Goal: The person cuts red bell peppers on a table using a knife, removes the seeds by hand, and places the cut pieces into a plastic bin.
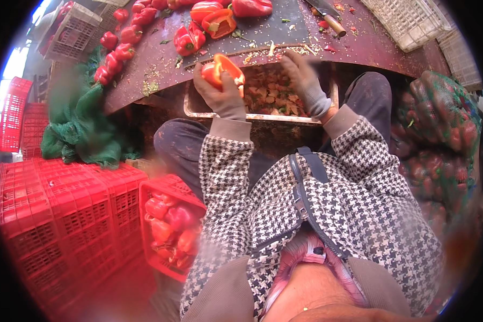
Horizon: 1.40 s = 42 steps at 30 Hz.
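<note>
My gloved left hand grips a cut red bell pepper above the table's near edge, its hollow side showing. My right hand, also gloved, holds nothing that I can see; its fingers stretch towards the edge of the dark cutting mat, partly blurred. Below both hands is a pale-rimmed tub with pepper cores and scraps inside. Beyond my left hand, cut red peppers and an opened half lie on the mat. A knife with a wooden handle rests at the far right.
Whole red peppers line the table's left side. A red crate of peppers stands left of my legs, beside stacked red crates and green netting. Filled net sacks crowd the right. A white crate sits at the table's far right.
</note>
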{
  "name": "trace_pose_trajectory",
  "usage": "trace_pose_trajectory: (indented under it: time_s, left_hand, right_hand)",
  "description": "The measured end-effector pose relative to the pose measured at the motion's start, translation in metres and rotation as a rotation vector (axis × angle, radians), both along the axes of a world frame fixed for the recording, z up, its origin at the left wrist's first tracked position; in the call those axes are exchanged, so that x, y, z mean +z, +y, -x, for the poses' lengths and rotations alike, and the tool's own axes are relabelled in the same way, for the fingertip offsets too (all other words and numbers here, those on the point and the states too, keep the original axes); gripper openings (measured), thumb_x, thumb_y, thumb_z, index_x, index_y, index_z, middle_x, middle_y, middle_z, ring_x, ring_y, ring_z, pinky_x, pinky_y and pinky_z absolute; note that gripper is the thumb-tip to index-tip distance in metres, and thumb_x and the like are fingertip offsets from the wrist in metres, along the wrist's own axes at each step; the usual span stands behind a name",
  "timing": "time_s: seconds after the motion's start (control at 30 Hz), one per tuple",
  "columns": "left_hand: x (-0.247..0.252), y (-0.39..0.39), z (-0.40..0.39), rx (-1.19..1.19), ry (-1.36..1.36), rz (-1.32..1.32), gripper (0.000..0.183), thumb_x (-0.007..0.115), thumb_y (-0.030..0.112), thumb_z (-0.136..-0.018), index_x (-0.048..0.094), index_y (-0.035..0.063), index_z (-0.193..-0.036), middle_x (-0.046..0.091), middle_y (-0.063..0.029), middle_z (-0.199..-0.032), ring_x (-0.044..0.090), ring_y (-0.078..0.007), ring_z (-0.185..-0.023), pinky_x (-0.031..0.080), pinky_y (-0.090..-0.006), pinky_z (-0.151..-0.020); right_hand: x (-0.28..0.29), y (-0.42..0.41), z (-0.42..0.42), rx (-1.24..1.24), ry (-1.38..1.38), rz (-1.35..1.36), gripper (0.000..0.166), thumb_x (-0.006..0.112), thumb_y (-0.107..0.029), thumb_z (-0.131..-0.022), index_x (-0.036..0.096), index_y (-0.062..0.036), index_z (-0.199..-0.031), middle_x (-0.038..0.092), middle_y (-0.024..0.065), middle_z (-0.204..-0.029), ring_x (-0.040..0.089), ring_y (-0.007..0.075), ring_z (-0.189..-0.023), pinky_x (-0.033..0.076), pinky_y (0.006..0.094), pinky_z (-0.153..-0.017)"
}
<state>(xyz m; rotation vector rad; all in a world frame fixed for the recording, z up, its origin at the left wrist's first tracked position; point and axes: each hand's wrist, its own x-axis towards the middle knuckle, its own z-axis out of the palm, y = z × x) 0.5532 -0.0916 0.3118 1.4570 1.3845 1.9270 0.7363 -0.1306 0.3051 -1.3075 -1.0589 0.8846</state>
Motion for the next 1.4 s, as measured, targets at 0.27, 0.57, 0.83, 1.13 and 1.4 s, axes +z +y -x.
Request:
trace_pose_trajectory:
  time_s: [0.27, 0.57, 0.83, 1.13, 1.4]
  left_hand:
    - [-0.048, -0.002, -0.012, -0.455, -0.108, 0.143, 0.061, 0.056, 0.041, -0.099, 0.042, -0.0042, -0.138, 0.053, -0.0202, -0.124, 0.057, -0.0294, -0.109, 0.048, -0.0385, -0.093]
    - [-0.040, -0.012, -0.017, -0.738, -0.417, 0.374, 0.046, 0.047, 0.039, -0.104, 0.047, -0.0006, -0.128, 0.061, -0.0146, -0.108, 0.065, -0.0232, -0.094, 0.056, -0.0343, -0.082]
    - [-0.038, -0.019, -0.025, -0.252, 0.259, 0.200, 0.049, 0.058, 0.036, -0.098, 0.050, -0.0009, -0.129, 0.058, -0.0201, -0.116, 0.059, -0.0329, -0.105, 0.048, -0.0424, -0.092]
    - [-0.003, -0.008, 0.010, 0.021, 0.705, -0.161, 0.060, 0.069, 0.030, -0.087, 0.048, -0.0004, -0.133, 0.060, -0.0214, -0.112, 0.059, -0.0394, -0.100, 0.051, -0.0479, -0.085]
    - [0.053, -0.030, -0.035, -0.188, 1.247, -0.300, 0.021, 0.062, 0.016, -0.082, 0.064, 0.0072, -0.101, 0.065, -0.0152, -0.090, 0.065, -0.0243, -0.085, 0.054, -0.0390, -0.060]
  right_hand:
    - [0.026, 0.008, 0.033, 0.481, -0.332, 0.063, 0.028, 0.064, -0.026, -0.093, 0.066, -0.0056, -0.113, 0.069, 0.0182, -0.092, 0.068, 0.0304, -0.086, 0.053, 0.0354, -0.077]
    - [0.031, -0.009, 0.029, 0.493, 0.161, 0.247, 0.025, 0.059, -0.024, -0.099, 0.068, -0.0004, -0.104, 0.068, 0.0052, -0.082, 0.064, 0.0122, -0.073, 0.051, 0.0251, -0.067]
    - [0.022, -0.001, 0.029, 0.295, -0.851, 0.164, 0.038, 0.059, -0.046, -0.092, 0.066, -0.0089, -0.098, 0.069, 0.0190, -0.091, 0.066, 0.0396, -0.087, 0.051, 0.0490, -0.075]
    - [0.028, 0.003, -0.004, 0.360, 0.097, 0.243, 0.023, 0.062, -0.025, -0.095, 0.067, -0.0042, -0.102, 0.063, 0.0005, -0.082, 0.060, 0.0096, -0.071, 0.048, 0.0239, -0.066]
    - [-0.013, 0.030, -0.028, 0.553, 0.237, -0.125, 0.042, 0.044, -0.021, -0.104, 0.049, -0.0039, -0.142, 0.042, 0.0124, -0.150, 0.046, 0.0223, -0.132, 0.038, 0.0365, -0.111]
